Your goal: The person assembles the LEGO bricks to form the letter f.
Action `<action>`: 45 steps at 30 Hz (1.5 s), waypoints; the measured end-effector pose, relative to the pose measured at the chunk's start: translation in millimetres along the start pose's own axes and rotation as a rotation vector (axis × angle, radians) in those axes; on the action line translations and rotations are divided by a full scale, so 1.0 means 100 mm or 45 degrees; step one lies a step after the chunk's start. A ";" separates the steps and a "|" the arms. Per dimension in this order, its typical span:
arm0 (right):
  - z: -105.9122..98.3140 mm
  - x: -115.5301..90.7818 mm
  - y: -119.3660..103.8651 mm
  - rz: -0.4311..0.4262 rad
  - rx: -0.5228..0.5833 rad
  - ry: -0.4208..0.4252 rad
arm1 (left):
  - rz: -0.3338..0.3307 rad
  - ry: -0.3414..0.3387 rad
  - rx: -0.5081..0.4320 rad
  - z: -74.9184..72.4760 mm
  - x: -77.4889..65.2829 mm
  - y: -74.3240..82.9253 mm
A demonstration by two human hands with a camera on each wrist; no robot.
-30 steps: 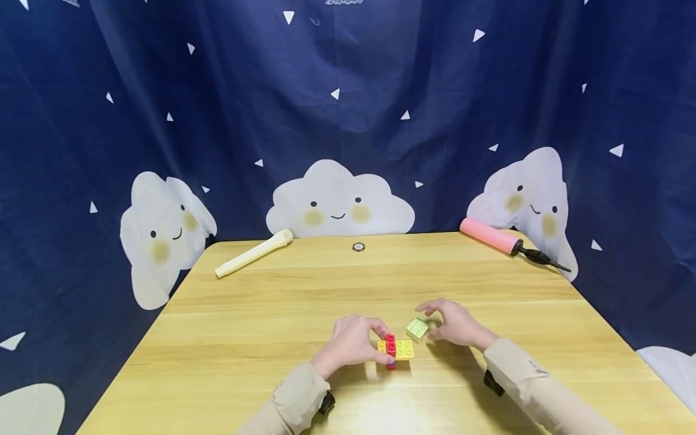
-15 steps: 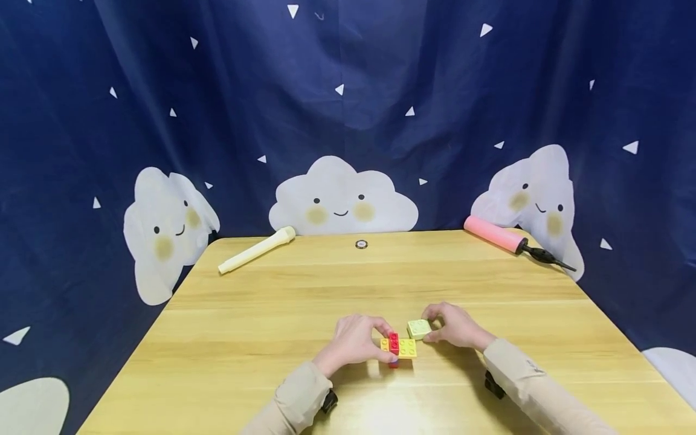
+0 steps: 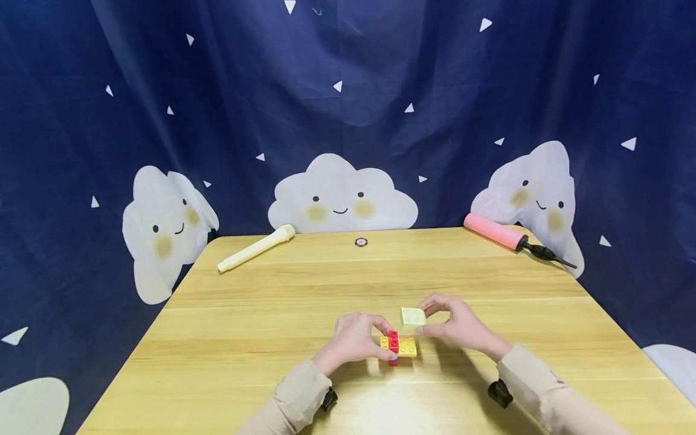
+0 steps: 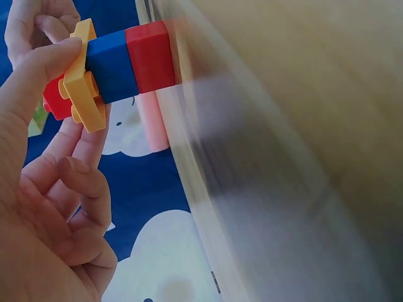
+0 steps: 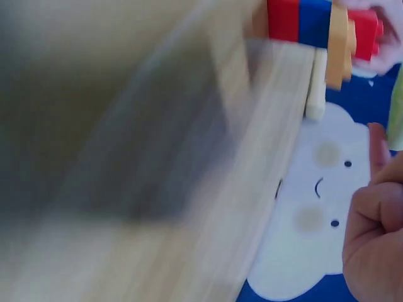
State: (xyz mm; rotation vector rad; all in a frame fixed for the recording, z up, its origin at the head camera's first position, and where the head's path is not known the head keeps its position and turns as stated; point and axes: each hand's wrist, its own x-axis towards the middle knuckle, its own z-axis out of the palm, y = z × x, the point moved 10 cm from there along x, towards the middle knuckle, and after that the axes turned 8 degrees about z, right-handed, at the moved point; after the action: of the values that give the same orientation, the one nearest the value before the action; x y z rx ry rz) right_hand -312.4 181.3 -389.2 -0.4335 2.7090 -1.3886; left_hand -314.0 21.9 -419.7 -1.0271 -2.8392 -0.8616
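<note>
In the head view my left hand grips a small stack of toy building bricks between thumb and fingers. A yellow brick lies across it, topped by a red brick. The left wrist view shows a blue brick beneath the yellow one, and another red brick at the bottom, close to the tabletop. My right hand pinches a pale green brick by its right side, just behind and above the yellow brick. At the right wrist view's edge, only part of the green brick shows.
The wooden table carries a cream-coloured tube at the back left and a small round black-and-white disc at the back middle. A pink hand pump with a black nozzle lies back right. A dark blue cloud-print curtain hangs behind.
My right hand has closed its fingers on the green brick, picked it up off the table and brought it left towards the stack. My left hand keeps holding the stack in nearly the same place.
</note>
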 end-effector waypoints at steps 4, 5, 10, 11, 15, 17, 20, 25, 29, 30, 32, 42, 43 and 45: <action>0.13 -0.08 -0.06 -0.038 0.109 -0.014 | -0.005 0.002 -0.003 0.00 0.00 0.00; 0.16 -0.09 -0.06 -0.039 0.123 -0.014 | -0.005 0.003 -0.002 -0.01 0.00 0.00; 0.24 -0.12 -0.06 -0.036 0.121 -0.020 | -0.002 -0.001 -0.007 -0.01 0.01 0.01; 0.26 -0.12 -0.05 -0.029 0.116 -0.026 | -0.001 0.000 -0.014 -0.01 0.01 0.01; 0.31 -0.13 -0.02 -0.001 0.109 -0.041 | -0.007 0.001 -0.023 0.00 0.00 0.00; 0.32 -0.13 -0.02 0.007 0.114 -0.044 | -0.005 0.008 -0.025 -0.01 0.00 0.00; 0.32 -0.13 -0.02 0.011 0.121 -0.036 | 0.000 0.011 -0.020 -0.02 0.01 0.00; 0.32 -0.13 -0.01 0.012 0.121 -0.036 | 0.025 -0.012 0.001 -0.03 0.02 0.01; 0.32 -0.15 0.00 0.003 0.117 -0.040 | 0.056 0.026 0.013 -0.14 0.02 0.05; 0.32 -0.15 -0.01 -0.003 0.115 -0.040 | 0.069 0.044 0.022 -0.18 0.02 0.07; 0.32 -0.15 0.00 -0.005 0.115 -0.037 | 0.102 0.077 0.041 -0.24 0.02 0.11; 0.34 -0.14 0.01 -0.011 0.135 -0.040 | 0.164 0.084 0.095 -0.29 0.02 0.19; 0.34 -0.14 0.01 -0.008 0.137 -0.041 | 0.169 0.083 0.102 -0.29 0.03 0.19; 0.34 -0.13 0.02 -0.001 0.137 -0.043 | 0.170 0.082 0.099 -0.29 0.03 0.19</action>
State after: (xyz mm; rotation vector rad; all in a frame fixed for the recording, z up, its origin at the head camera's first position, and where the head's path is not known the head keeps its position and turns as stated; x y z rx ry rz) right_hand -293.6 158.9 -411.9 -0.4458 2.5924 -1.5047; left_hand -310.6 21.1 -385.2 -1.1417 -2.6924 -0.7528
